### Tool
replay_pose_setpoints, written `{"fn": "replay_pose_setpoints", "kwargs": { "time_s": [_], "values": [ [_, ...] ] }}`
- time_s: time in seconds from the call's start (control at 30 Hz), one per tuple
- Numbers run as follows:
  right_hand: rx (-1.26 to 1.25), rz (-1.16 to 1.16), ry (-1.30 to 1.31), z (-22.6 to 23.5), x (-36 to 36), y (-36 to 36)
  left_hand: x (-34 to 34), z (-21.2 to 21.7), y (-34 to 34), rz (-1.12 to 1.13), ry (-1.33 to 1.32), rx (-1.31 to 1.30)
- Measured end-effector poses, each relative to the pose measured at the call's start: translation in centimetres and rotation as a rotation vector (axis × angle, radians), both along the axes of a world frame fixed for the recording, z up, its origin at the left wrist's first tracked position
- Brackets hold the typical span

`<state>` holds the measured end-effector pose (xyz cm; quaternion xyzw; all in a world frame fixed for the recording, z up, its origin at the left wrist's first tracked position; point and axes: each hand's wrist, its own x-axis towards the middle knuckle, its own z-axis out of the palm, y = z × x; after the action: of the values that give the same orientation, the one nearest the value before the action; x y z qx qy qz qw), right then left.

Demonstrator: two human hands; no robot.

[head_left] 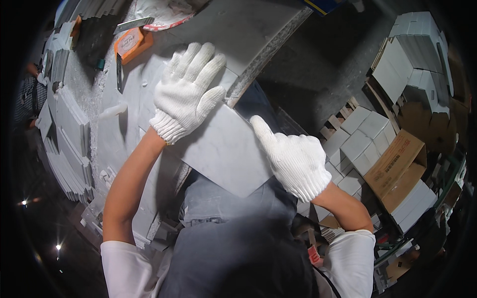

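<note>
A pale grey stone tile (226, 151) juts past the edge of a grey stone workbench (238, 30) toward my body. My left hand (188, 89), in a white knit glove, lies flat with fingers spread on the tile's far end where it meets the bench. My right hand (293, 156), also gloved, grips the tile's near right edge, thumb up along its side. Below the tile I see my dark grey apron (233, 238).
An orange tape measure (130, 43) and a metal ruler (131, 24) lie on the bench at the back left. Stacks of grey tiles (69, 144) stand at the left. Cardboard boxes (400, 164) and white tile piles (357, 134) fill the floor at the right.
</note>
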<state>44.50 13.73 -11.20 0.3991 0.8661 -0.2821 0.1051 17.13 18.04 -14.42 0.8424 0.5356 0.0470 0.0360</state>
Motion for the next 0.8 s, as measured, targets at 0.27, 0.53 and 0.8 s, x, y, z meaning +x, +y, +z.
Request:
{"fn": "replay_pose_setpoints", "kwargs": {
  "time_s": [0.27, 0.53, 0.8],
  "values": [
    [-0.028, -0.020, 0.001, -0.6, -0.5, 0.2, 0.2, -0.3, 0.0, -0.005, -0.001, 0.052],
    [-0.103, -0.086, 0.051, -0.6, 1.6, -0.5, 0.0, 0.0, 0.2, -0.009, -0.021, -0.016],
    [-0.275, -0.127, 0.117, -0.8, 2.5, -0.3, 0.3, 0.1, 0.3, 0.006, 0.011, -0.063]
  ]
}}
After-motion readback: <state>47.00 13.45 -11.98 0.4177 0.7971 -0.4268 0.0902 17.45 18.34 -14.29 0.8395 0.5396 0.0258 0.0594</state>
